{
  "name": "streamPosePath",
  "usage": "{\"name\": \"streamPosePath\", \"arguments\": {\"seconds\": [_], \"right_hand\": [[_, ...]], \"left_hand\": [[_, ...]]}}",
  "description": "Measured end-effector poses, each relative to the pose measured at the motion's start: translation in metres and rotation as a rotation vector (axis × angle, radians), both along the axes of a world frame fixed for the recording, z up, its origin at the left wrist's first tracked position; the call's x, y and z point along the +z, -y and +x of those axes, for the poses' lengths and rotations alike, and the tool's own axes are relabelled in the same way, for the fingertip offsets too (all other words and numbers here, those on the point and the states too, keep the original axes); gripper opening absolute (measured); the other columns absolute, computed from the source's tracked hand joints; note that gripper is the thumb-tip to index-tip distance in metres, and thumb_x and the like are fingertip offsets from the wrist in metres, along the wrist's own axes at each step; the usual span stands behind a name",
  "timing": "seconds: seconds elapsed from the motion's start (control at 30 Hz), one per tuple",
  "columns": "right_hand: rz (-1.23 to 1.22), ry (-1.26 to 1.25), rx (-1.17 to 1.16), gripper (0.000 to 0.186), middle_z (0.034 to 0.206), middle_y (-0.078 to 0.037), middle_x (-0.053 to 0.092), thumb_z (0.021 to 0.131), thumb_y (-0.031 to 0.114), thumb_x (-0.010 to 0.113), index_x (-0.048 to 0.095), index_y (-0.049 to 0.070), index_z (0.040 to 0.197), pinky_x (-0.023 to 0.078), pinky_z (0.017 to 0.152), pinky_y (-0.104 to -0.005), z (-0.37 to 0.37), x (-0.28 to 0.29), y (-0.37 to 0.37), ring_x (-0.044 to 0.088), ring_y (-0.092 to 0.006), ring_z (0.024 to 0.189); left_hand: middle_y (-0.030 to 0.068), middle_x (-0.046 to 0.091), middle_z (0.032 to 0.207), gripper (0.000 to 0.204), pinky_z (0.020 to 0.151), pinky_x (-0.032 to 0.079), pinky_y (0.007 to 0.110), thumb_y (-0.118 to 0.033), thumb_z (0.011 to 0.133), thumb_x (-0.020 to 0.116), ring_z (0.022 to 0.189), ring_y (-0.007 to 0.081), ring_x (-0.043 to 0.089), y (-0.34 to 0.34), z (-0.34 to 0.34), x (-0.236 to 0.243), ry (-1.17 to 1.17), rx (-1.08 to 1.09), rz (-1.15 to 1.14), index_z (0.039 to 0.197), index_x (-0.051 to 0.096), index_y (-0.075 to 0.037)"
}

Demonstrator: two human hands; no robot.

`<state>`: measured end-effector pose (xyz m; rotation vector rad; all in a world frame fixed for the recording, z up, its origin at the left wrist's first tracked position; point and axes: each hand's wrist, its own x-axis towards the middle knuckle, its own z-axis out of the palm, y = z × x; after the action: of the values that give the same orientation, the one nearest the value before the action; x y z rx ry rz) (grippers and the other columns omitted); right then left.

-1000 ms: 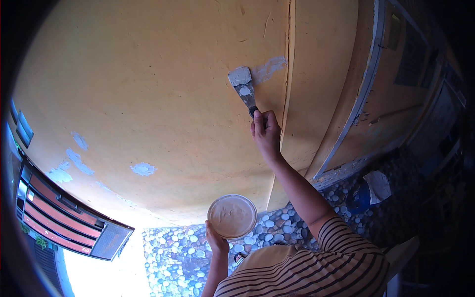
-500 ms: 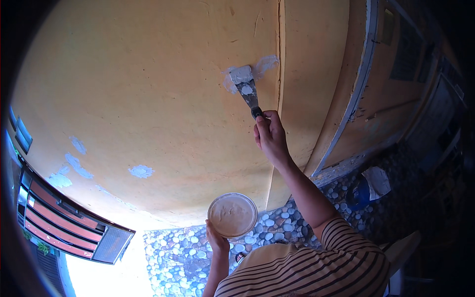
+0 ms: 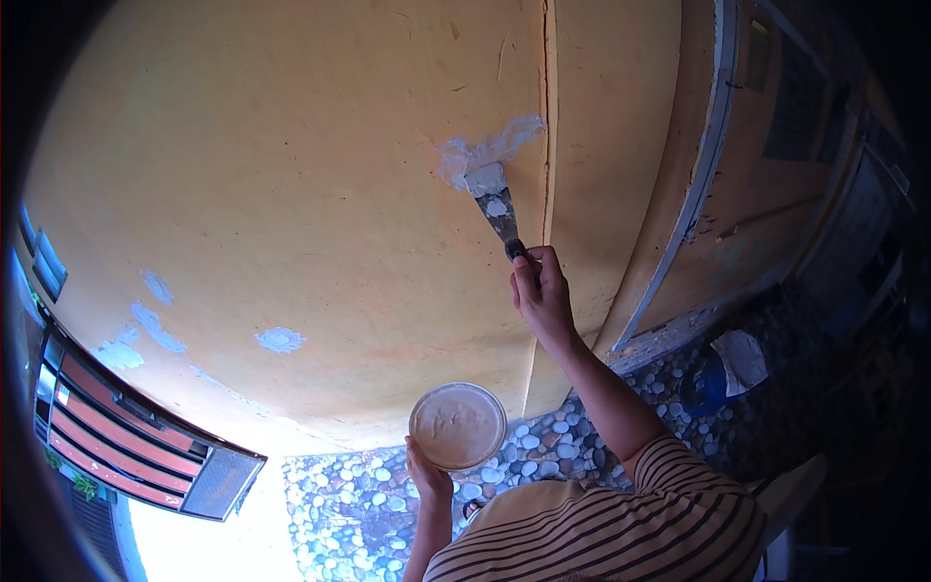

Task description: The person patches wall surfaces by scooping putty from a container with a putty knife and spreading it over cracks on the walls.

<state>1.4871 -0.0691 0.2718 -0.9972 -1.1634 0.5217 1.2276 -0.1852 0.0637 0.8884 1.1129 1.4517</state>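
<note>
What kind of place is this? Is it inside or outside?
It's probably outside, maybe a small yard or porch beside a house. You can see a big yellowish wall, a floor with a pebble pattern and a red-and-black slatted gate.

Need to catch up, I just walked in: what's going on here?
A person's right hand holds a black-handled metal putty knife, its blade at the lower edge of a pale grey smear on the yellow-orange wall. The left hand holds a round tub of beige paste. More pale grey patches mark the wall toward the left.
</note>
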Motion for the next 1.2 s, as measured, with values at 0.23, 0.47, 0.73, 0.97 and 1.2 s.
{"name": "streamPosePath", "arguments": {"seconds": [0.23,0.47,0.73,0.97,1.2], "right_hand": [[0.058,0.012,0.009,0.019,0.065,0.0,0.053,0.105,0.021,0.053,0.046,0.004,0.102,0.039,0.051,-0.0278,-0.011,0.028,-0.024,0.05,-0.0077,0.057],[0.062,0.131,-0.064,0.02,0.066,0.0,0.052,0.104,0.022,0.056,0.048,0.004,0.102,0.038,0.052,-0.0271,-0.011,-0.005,-0.013,0.048,-0.0076,0.057],[-0.01,0.238,-0.139,0.025,0.066,0.002,0.052,0.104,0.027,0.057,0.048,0.004,0.101,0.039,0.052,-0.0253,0.013,-0.043,-0.011,0.047,-0.0051,0.058],[0.006,0.118,-0.04,0.018,0.069,0.003,0.05,0.106,0.021,0.054,0.046,0.006,0.1,0.037,0.049,-0.0215,0.022,-0.017,-0.021,0.044,-0.0034,0.056],[0.034,-0.026,0.027,0.02,0.065,0.001,0.052,0.105,0.021,0.055,0.048,0.004,0.097,0.039,0.051,-0.0262,0.022,-0.011,-0.011,0.048,-0.0049,0.057]], "left_hand": [[0.0187,0.063,0.118,0.059,0.094,0.049,0.038,-0.042,0.11,0.027,0.106,0.0255,0.061,-0.001,-0.001,-0.01,0.172,0.022,-0.068,0.122,0.058,0.007],[0.0159,0.064,0.12,0.057,0.094,0.05,0.035,-0.044,0.109,0.032,0.106,0.0245,0.064,0.006,0.005,0.009,0.349,0.039,-0.118,0.129,0.054,0.005],[0.016,0.061,0.128,0.055,0.095,0.051,0.037,-0.044,0.108,0.038,0.111,0.025,0.064,0.005,-0.002,-0.004,0.186,0.006,-0.012,0.134,0.052,0.002],[0.0164,0.061,0.128,0.055,0.099,0.05,0.037,-0.044,0.108,0.037,0.115,0.0244,0.062,0.004,-0.007,-0.002,0.25,-0.051,-0.068,0.134,0.051,0.002],[0.0163,0.06,0.128,0.057,0.098,0.05,0.036,-0.045,0.108,0.036,0.115,0.0234,0.061,0.005,0.002,0.018,0.255,-0.073,-0.08,0.134,0.051,0.003]]}}
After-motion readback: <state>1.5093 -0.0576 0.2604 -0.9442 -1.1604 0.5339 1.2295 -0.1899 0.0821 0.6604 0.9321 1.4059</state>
